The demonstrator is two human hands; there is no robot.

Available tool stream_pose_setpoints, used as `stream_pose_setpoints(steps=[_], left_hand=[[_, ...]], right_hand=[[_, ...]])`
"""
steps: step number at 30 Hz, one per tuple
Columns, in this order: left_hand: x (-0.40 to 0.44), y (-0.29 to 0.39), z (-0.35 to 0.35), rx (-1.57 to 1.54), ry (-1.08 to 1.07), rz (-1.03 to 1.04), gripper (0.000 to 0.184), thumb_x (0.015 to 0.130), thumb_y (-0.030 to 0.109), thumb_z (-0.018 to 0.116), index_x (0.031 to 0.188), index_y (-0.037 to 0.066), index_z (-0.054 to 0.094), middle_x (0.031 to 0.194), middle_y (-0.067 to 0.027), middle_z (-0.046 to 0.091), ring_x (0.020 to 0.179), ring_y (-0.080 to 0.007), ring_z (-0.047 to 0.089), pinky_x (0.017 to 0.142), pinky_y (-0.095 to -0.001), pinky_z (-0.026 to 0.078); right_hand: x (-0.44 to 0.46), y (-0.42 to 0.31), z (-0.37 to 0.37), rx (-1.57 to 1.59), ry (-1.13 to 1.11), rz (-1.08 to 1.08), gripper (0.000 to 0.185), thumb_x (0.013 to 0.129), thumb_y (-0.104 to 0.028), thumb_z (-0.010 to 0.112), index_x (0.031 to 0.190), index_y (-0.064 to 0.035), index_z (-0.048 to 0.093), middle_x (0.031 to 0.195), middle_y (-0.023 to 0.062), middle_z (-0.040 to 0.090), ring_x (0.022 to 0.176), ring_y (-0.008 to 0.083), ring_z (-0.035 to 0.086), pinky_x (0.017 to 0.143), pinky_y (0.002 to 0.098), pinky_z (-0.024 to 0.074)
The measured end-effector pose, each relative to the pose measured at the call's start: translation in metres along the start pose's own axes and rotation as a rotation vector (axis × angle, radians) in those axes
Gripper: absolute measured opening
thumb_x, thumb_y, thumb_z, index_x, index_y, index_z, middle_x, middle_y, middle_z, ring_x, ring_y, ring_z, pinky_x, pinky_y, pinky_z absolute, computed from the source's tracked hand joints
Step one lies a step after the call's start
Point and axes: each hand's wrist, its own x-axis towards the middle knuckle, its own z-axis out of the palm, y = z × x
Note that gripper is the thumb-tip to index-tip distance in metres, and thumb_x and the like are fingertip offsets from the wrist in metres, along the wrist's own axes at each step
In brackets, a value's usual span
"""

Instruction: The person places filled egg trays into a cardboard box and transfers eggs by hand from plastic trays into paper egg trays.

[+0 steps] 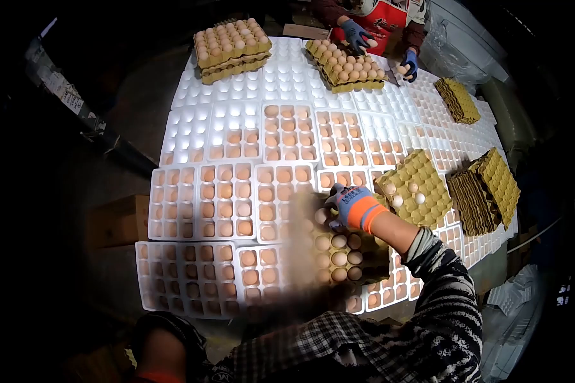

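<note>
My right hand (pixel 353 205), in a grey-blue glove with an orange cuff, reaches over a pulp egg tray (pixel 374 265) in front of me. Its fingers are curled, closed on a pale egg (pixel 321 216) at the tray's far side; whether more eggs are under the palm is hidden. Several eggs (pixel 339 258) sit in that tray, and its left side is smeared by motion. Of my left arm only the forearm (pixel 166 351) and an orange cuff show at the bottom edge; the hand is outside the picture. White foam trays (pixel 201 242) holding eggs surround the pulp tray.
A pulp tray (pixel 431 191) with a few eggs lies to the right, beside stacked pulp trays (pixel 476 201). Egg-filled stacks (pixel 233 67) stand at the back. Across the table, a co-worker in a red apron (pixel 388 25) handles eggs with gloved hands. A cardboard box (pixel 117 220) sits at left.
</note>
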Motion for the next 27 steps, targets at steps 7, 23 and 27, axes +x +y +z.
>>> stream_pose_setpoints(steps=[7, 23, 27], left_hand=[[0.008, -0.046, 0.009, 0.158, 0.053, -0.131, 0.056, 0.087, 0.025, 0.066, 0.139, 0.008, 0.054, 0.137, -0.0157, 0.058, 0.135, -0.0329, 0.045, 0.117, -0.0555, 0.025], [0.014, -0.124, 0.000, 0.405, 0.106, -0.339, 0.057, 0.084, 0.019, 0.069, 0.138, 0.008, 0.056, 0.133, -0.0150, 0.060, 0.132, -0.0323, 0.048, 0.116, -0.0534, 0.029], [0.014, -0.138, -0.004, 0.442, 0.103, -0.367, 0.057, 0.083, 0.018, 0.070, 0.138, 0.008, 0.056, 0.133, -0.0149, 0.061, 0.132, -0.0322, 0.049, 0.116, -0.0528, 0.030]], right_hand=[[0.210, 0.009, -0.065, 0.104, 0.499, -0.013, 0.050, 0.081, -0.043, 0.076, 0.125, -0.0190, 0.068, 0.137, 0.0142, 0.053, 0.113, 0.0328, 0.065, 0.089, 0.0451, 0.0550], [0.354, 0.031, -0.091, -0.158, 0.178, 0.149, 0.028, 0.092, -0.024, 0.057, 0.110, -0.0129, 0.076, 0.126, 0.0164, 0.067, 0.105, 0.0322, 0.071, 0.081, 0.0450, 0.0582], [0.378, 0.028, -0.083, -0.045, 0.535, 0.211, 0.026, 0.090, -0.021, 0.057, 0.107, -0.0177, 0.076, 0.123, 0.0109, 0.068, 0.105, 0.0308, 0.070, 0.082, 0.0451, 0.0570]])
